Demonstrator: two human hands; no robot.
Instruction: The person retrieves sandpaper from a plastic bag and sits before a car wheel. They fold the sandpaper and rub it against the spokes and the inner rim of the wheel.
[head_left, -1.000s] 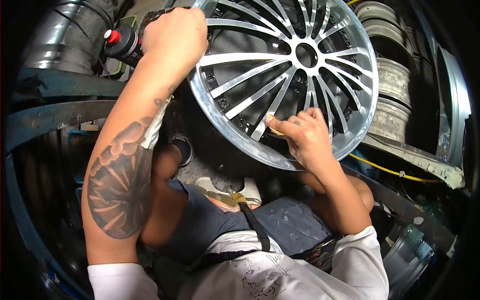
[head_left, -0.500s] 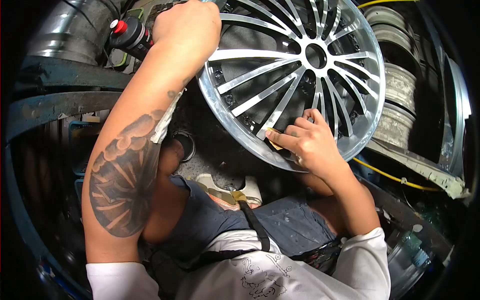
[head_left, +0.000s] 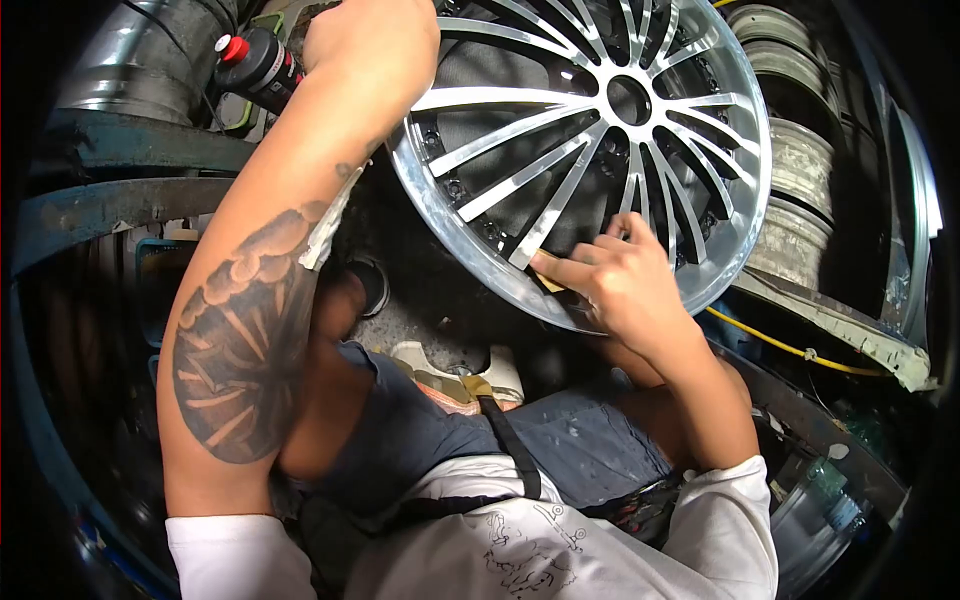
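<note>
A silver multi-spoke wheel rim (head_left: 752,215) with dark gaps between its spokes fills the upper middle of the head view. My right hand (head_left: 620,275) is at its lower edge, pressing a small yellowish sheet (head_left: 549,284) against the rim near a spoke's outer end. The index finger points along the sheet and the other fingers are curled. At the wheel's upper left is my left hand (head_left: 368,45), its back toward the camera. Its fingers are hidden at the top edge of the view, so what they hold does not show.
A dark bottle with a red cap (head_left: 258,68) lies left of my left hand, near a metal cylinder (head_left: 135,65). Worn rims (head_left: 797,165) are stacked at right, beside a yellow hose (head_left: 770,340). Blue metal beams (head_left: 130,215) run along the left.
My right hand has shifted slightly with the sheet along the lower rim. The wheel has tilted or turned a little, and my left forearm has moved slightly left.
</note>
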